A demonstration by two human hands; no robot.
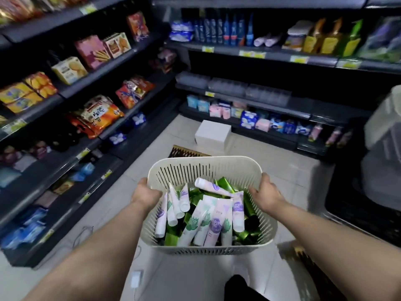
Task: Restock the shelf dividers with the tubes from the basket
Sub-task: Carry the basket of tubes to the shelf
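Note:
A cream slotted plastic basket [208,166] hangs in front of me above the tiled floor. It is filled with several tubes [213,220], white and lilac ones lying over green ones. My left hand [146,192] grips the basket's left rim, fingers curled over the edge. My right hand [267,192] grips the right rim the same way. Clear plastic shelf dividers [232,86] stand in a row on the middle shelf ahead, and they look empty.
Dark shelving with snack packs [98,115] runs along the left. Hygiene packs [249,119] fill the low shelf ahead. A white box [213,135] and a patterned mat [186,152] lie on the floor ahead. A blurred grey-white bulk [384,144] stands at the right.

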